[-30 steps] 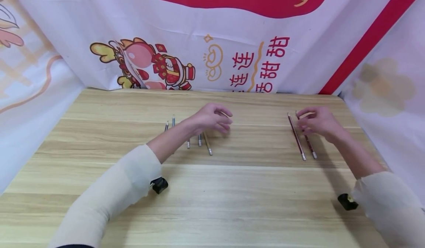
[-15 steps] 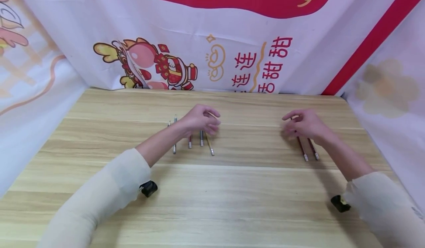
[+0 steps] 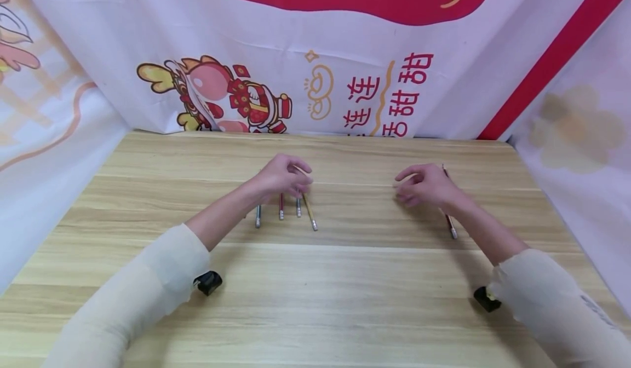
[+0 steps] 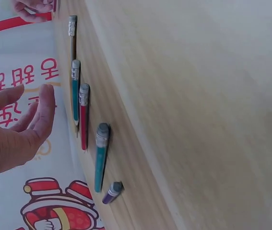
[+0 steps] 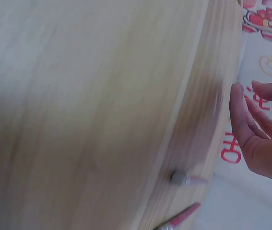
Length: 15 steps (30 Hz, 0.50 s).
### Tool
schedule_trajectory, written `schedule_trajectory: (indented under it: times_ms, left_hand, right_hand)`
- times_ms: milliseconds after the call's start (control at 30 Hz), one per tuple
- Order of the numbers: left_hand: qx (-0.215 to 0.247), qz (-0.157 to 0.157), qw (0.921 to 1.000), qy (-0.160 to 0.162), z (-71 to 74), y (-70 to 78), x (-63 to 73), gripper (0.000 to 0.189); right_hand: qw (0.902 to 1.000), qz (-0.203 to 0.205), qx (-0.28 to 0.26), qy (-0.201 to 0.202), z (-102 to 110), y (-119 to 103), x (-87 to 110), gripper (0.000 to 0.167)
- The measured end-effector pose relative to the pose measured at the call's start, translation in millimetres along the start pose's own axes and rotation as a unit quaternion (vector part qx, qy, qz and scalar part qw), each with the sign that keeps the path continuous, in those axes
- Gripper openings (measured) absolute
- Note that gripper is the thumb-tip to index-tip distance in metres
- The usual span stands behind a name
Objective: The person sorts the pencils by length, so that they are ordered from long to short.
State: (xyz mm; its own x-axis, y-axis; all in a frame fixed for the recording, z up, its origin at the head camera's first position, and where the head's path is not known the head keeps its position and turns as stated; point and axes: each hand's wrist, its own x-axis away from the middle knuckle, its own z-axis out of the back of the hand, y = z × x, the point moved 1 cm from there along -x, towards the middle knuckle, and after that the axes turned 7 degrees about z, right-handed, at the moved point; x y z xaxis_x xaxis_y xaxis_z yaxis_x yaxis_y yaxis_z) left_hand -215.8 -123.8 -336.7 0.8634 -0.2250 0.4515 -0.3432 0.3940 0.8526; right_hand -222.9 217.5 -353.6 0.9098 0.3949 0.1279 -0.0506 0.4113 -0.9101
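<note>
My left hand [image 3: 285, 175] hovers over a group of pencils, its fingers loosely bent with nothing held. Beneath and beside it lie a yellow pencil [image 3: 310, 212], a blue-grey pencil [image 3: 298, 206], a red pencil [image 3: 281, 206] and a teal pencil [image 3: 258, 217]. The left wrist view adds a short-looking purple pencil [image 4: 112, 192]; all have eraser ends toward the person. My right hand [image 3: 423, 186], also bare and relaxed, is held above the table left of a dark red pencil [image 3: 450, 224]. A second reddish pencil [image 5: 184, 215] shows in the right wrist view; my forearm partly hides this pair from the head view.
The wood-grain table [image 3: 315, 302] runs back to a white printed cloth [image 3: 325, 34] with red writing and a cartoon figure. Another cloth [image 3: 572, 193] borders the right side. Small black devices [image 3: 209, 283] sit at both wrists.
My right hand has moved left, away from over the dark red pencils. My left hand has also shifted left, back across its pencil group. The pencils stay in place.
</note>
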Motion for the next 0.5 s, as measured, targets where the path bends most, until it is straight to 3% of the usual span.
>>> schedule_trajectory:
  times_ms: [300, 500]
  left_hand:
    - [-0.021, 0.001, 0.9995, 0.022, 10.9, -10.3, 5.5, 0.040]
    - [-0.017, 0.000, 0.9994, 0.032, 18.2, -18.2, 5.0, 0.037]
  right_hand:
    - [0.9996, -0.020, -0.006, -0.017, -32, -17, -14.3, 0.035]
    - [0.9994, -0.011, 0.000, -0.034, -51, -24, -25.0, 0.034]
